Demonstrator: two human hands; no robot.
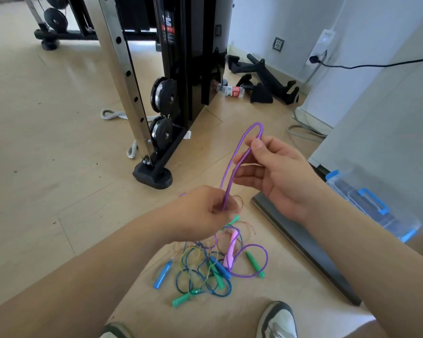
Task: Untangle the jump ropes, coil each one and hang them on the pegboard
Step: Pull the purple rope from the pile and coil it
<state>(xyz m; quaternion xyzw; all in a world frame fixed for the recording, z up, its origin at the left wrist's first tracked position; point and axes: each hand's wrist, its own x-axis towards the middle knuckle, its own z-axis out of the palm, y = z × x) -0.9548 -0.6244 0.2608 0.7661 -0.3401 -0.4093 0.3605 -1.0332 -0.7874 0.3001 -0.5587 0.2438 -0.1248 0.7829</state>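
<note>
I see a thin purple rope (pixel 239 152) looped at frame centre. My left hand (pixel 205 213) pinches its lower end, my right hand (pixel 274 172) its upper loop. Tangled ropes (pixel 205 267) lie on the floor (pixel 59 142) below both.

floor (pixel 47 142): pale wood | wall (pixel 254 25): white | gym rack (pixel 176 57): black

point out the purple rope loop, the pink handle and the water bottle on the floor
purple rope loop (pixel 252 129), head view, top bend of the loop above the right hand's fingers
pink handle (pixel 231 250), head view, middle of the handle in the floor tangle
water bottle (pixel 232 91), head view, its red-and-white label
</note>
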